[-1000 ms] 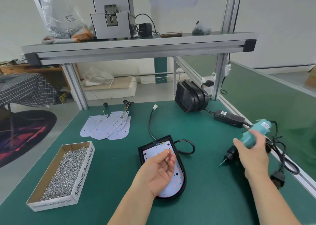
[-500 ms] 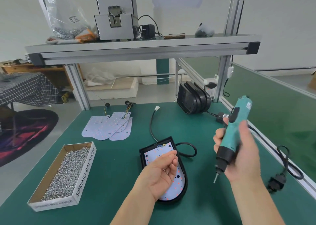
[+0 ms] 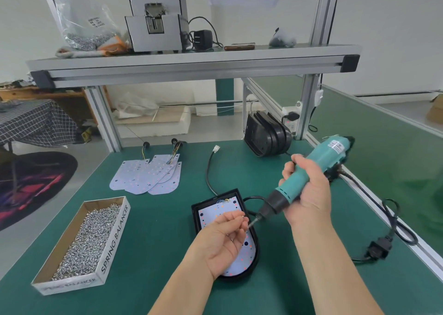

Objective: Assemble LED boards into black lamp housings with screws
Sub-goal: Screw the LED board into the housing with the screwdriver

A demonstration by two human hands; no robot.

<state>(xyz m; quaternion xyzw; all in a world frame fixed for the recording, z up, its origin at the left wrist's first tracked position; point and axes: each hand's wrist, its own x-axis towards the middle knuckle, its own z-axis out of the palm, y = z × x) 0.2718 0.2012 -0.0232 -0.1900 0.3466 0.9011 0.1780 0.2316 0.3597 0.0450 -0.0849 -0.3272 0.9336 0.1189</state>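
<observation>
Green desk [image 3: 155, 254]: LED board [image 3: 249, 252] sits in black lamp housing [image 3: 194, 218], apparently unfastened. Your left grip [image 3: 223, 240] pinches a screw [image 3: 242, 217] at the bit [image 3: 253, 223]; right grip [image 3: 309, 194] holds the electric screwdriver [image 3: 318, 161]. Spare boards [image 3: 148, 178] wait.

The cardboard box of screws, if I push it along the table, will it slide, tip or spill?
Probably slides rather than tips: the cardboard box is low, long and lies flat on the table. Likely heavy for its size, since small metal screws fill most of it. The open top means a hard shove might spill some.
</observation>
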